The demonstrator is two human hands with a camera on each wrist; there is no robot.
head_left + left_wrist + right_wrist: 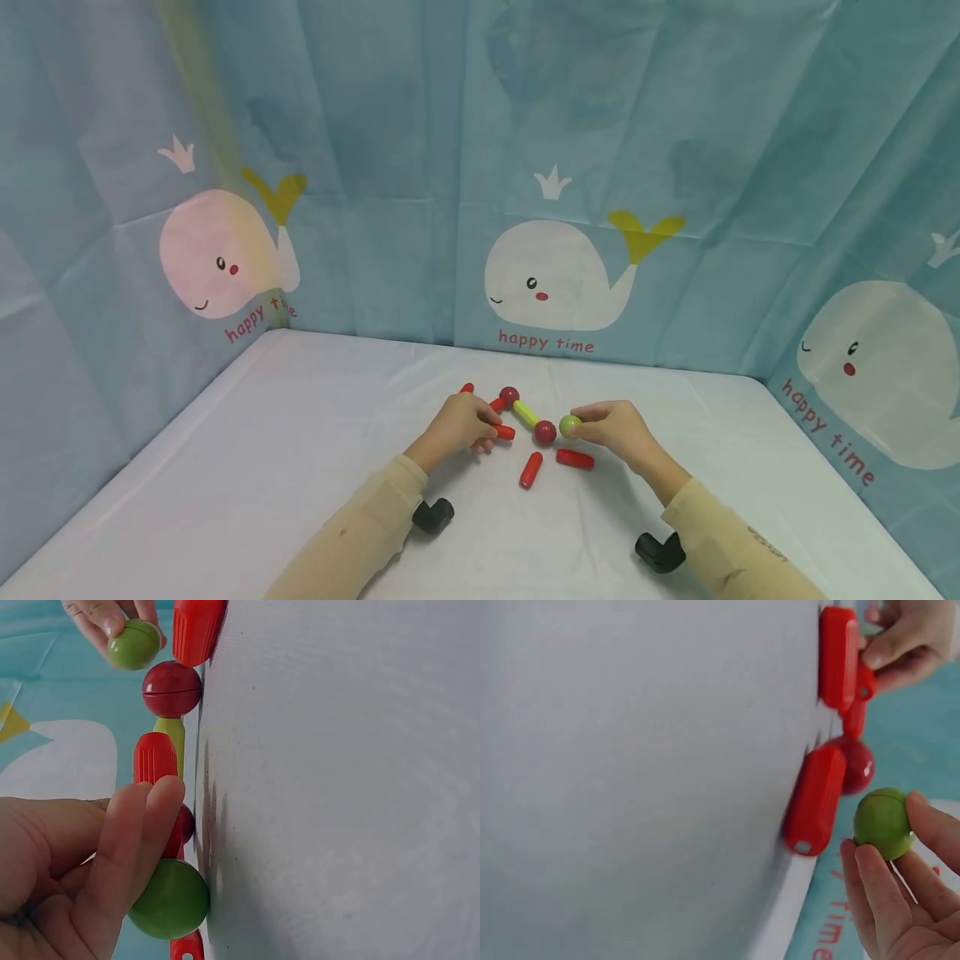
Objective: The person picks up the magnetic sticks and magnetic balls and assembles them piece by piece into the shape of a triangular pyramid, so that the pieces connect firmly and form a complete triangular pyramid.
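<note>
My left hand (463, 421) pinches a red stick (505, 432) between thumb and fingers; its ridged end (155, 757) points away from the hand in the left wrist view. A green ball (171, 900) lies just under that hand, largely hidden by it in the head view. My right hand (617, 427) holds a light green ball (570, 426) at its fingertips, raised a little beside a dark red ball (545, 432). A yellow-green stick (527, 414) runs from this dark red ball to a second dark red ball (509, 396), with another red stick (497, 405) meeting that one.
Two loose red sticks, one upright in view (531, 470) and one sideways (575, 458), lie nearer me on the white tabletop (315, 467). Another red stick (467, 387) shows behind my left hand. A blue whale-print curtain (390, 250) surrounds the table.
</note>
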